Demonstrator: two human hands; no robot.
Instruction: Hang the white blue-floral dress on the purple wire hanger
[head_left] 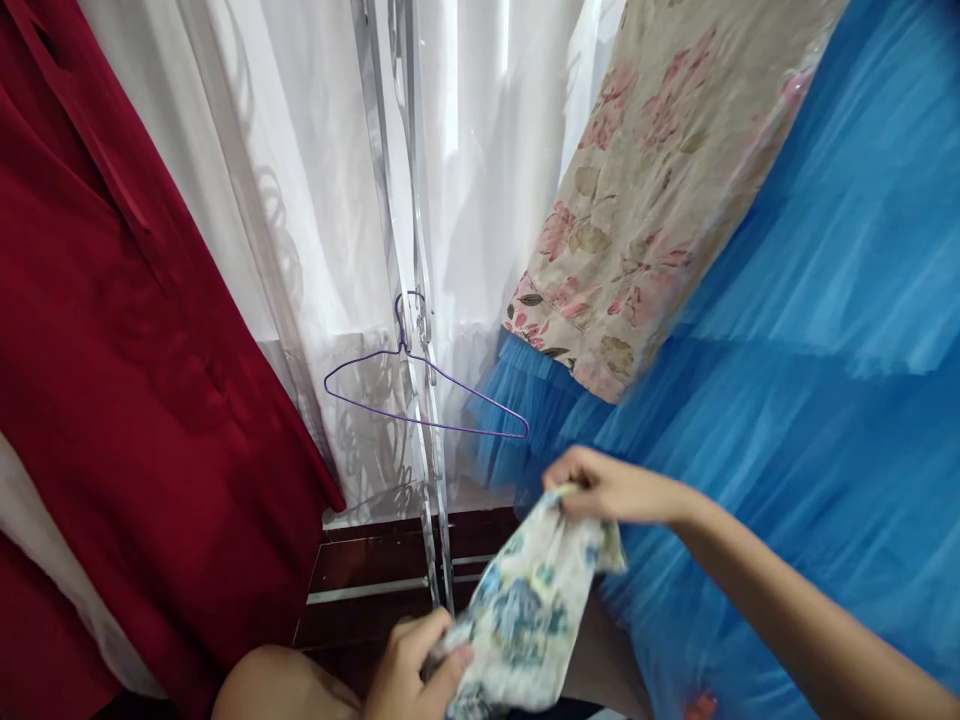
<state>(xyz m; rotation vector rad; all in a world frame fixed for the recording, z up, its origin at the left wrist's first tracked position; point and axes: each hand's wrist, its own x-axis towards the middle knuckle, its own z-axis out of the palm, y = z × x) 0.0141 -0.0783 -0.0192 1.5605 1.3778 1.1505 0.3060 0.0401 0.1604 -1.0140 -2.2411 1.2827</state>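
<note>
A white cloth garment with blue and green floral print (525, 610) is stretched between my two hands, low in the view. My right hand (600, 487) pinches its upper end, fingers closed on the fabric. At the lower end, my left hand (420, 660) grips the cloth between thumb and fingers. What kind of garment it is, I cannot tell. Above my hands, a bare purple wire hanger (427, 395) hangs by its hook from a metal rack (420, 250).
Dark red fabric (172, 370) hangs at the left. To the right hang a beige floral garment (637, 230) and blue tulle (810, 330). White curtains (480, 180) fall behind the rack. The floor (360, 565) is dark tile, and my knee (277, 685) shows at the bottom.
</note>
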